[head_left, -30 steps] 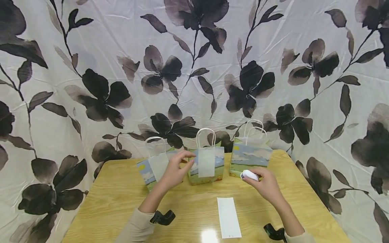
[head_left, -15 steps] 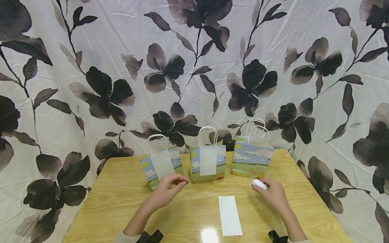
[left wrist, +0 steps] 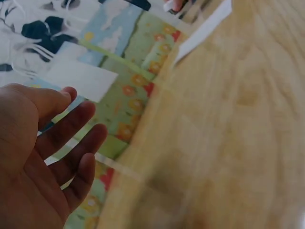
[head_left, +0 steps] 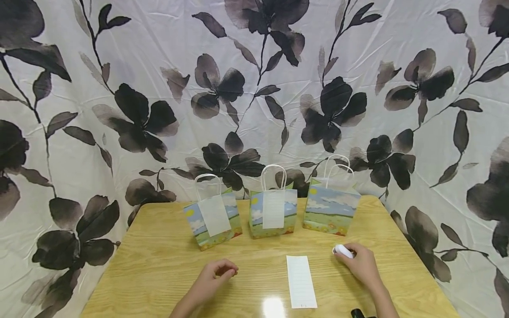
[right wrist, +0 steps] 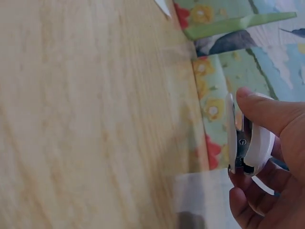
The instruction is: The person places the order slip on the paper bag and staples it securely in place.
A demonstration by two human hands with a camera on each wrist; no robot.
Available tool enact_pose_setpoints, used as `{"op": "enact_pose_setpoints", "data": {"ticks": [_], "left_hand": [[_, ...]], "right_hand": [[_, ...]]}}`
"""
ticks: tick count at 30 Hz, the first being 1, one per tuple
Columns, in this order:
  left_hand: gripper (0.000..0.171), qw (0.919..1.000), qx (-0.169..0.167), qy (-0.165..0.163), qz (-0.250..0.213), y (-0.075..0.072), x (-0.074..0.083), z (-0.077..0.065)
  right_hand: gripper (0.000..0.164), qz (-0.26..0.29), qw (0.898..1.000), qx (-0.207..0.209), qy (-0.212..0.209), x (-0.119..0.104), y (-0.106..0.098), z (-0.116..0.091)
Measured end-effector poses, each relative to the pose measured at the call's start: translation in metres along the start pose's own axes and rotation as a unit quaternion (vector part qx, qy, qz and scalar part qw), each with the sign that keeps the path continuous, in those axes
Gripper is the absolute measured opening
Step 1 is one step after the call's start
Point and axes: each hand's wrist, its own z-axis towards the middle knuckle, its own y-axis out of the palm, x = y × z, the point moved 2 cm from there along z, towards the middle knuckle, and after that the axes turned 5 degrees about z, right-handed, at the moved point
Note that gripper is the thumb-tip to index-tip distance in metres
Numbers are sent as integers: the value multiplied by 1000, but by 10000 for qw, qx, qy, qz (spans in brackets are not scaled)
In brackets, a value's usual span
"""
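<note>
My right hand (head_left: pixel 362 264) holds a small white stapler (head_left: pixel 343 251) above the table, in front of the right bag. In the right wrist view, the thumb and fingers pinch the stapler (right wrist: pixel 259 143), whose metal inside shows. My left hand (head_left: pixel 212 276) holds nothing; its fingers are loosely bent over the table, in front of the left bag. Closest to that hand is the left paper bag (head_left: pixel 200 227), with a white paper slip (head_left: pixel 214 215) on its front. The middle bag (head_left: pixel 290 216) bears a slip (head_left: pixel 273 210) too. A lined paper strip (head_left: pixel 301 282) lies between the hands.
On the right stands another paper bag (head_left: pixel 332 207), printed with sky and meadow, with no slip on its front. All three bags have white handles and stand at the back of the wooden table (head_left: pixel 143 247). A floral cloth (head_left: pixel 254 119) hangs behind.
My left hand has drawn back from the bags toward the front of the table. My right hand, still holding the stapler, has moved slightly back and to the right. The bags stay put.
</note>
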Motion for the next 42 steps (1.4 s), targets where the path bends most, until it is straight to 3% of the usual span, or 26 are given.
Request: {"op": "enact_pose_setpoints", "data": {"ticks": [8, 15, 18, 21, 29, 42], "left_hand": [[26, 9982, 331, -342, -377, 9, -25, -10], [21, 9966, 412, -498, -506, 13, -22, -20], [22, 9966, 445, -500, -477, 15, -34, -19], [23, 9963, 407, -601, -454, 15, -34, -19], [21, 9983, 363, -330, -305, 16, -29, -11], [25, 9985, -10, -540, -12, 21, -20, 4]], "right_hand": [[39, -133, 9998, 113, 108, 5, 2, -4], [38, -71, 9997, 65, 206, 8, 9, -9], [39, -52, 9998, 55, 210, 9, 9, -11], [41, -24, 9996, -20, 274, 9, 10, -15], [45, -37, 9993, -30, 377, 11, 9, -17], [52, 58, 9980, -284, 570, 11, 9, -15]]}}
